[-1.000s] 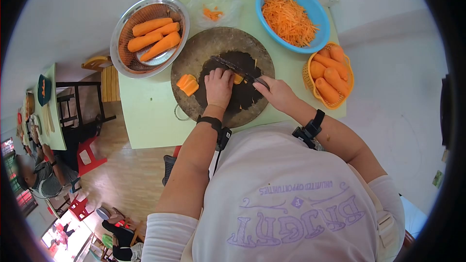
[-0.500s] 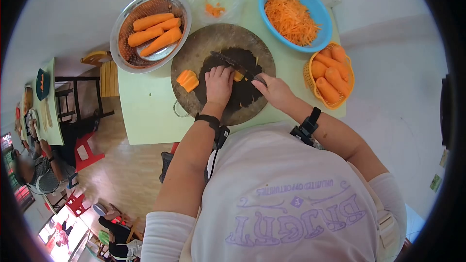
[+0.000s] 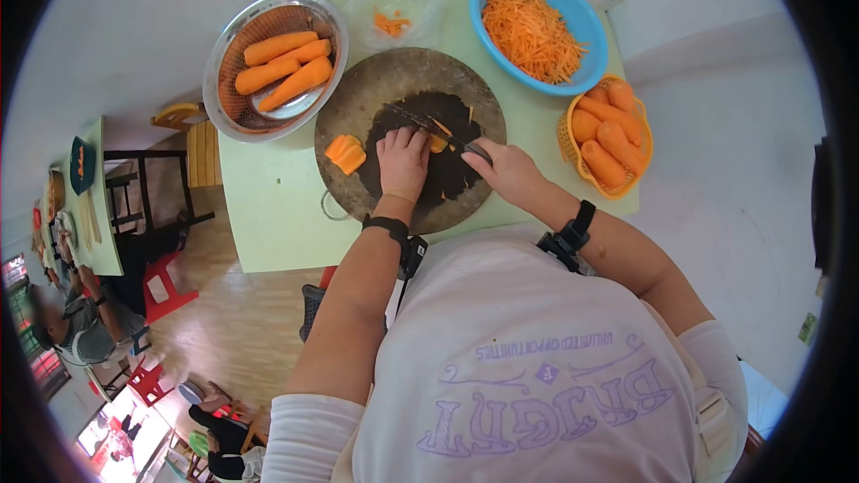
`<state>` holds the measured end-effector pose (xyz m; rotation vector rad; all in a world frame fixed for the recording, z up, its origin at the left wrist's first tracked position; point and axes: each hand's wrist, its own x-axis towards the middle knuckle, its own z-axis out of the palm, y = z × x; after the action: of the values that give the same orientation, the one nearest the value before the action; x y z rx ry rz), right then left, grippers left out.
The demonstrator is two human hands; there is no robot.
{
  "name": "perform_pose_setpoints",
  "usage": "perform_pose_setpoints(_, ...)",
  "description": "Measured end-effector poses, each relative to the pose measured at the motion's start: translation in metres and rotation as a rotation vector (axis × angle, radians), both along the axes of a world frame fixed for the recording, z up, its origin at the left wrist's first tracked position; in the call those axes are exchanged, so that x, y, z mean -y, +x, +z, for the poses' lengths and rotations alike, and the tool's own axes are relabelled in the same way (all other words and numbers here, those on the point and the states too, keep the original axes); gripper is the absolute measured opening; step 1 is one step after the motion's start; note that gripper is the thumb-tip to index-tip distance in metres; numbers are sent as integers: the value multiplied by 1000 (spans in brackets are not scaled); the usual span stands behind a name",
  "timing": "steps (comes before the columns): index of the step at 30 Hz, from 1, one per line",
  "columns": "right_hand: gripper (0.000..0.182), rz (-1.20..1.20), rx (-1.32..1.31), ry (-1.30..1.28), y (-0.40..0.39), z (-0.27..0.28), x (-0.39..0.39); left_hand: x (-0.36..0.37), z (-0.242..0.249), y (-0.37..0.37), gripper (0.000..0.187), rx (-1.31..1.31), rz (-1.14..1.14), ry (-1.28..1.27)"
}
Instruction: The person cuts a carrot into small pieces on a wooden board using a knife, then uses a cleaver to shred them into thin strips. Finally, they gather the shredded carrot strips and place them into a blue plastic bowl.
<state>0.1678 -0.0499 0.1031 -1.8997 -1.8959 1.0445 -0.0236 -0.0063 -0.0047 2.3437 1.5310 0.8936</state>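
In the head view, my right hand point(image 3: 512, 172) is closed around the handle of a dark-bladed kitchen knife point(image 3: 416, 118). The blade slants up and left across the round chopping board point(image 3: 474, 80), just beyond my left fingers. My left hand point(image 3: 403, 165) has its fingers bent down, pinning a carrot piece point(image 3: 437, 144) whose right end shows by the blade; the rest lies hidden under the fingers. Left of that hand, a fanned stack of carrot slices point(image 3: 345, 154) rests on the board. Thin carrot shreds lie near the knife on the wet, dark middle of the board.
Behind the board at left stands a metal bowl point(image 3: 217, 112) with several peeled carrots. Carrot scraps point(image 3: 391, 23) lie on a clear plastic bag. A blue basin point(image 3: 601, 45) holds shredded carrot; a yellow basket point(image 3: 565, 139) of carrots stands at right. Another person point(image 3: 89, 322) sits far left.
The knife has shifted slightly at the carrot piece, its tip now a little further left and lower. A thin orange shred shows beside the blade. Both hands keep nearly the same places.
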Motion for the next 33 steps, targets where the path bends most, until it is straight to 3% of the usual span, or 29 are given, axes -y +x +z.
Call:
perform_pose_setpoints(17, 36, 27, 19, 62, -5, 1, 6, 1, 0, -1, 17, -32, 1, -48)
perform_pose_setpoints(33, 38, -48, -64, -76, 3, -5, -1, 0, 0, 0, 15, 12, 1, -12)
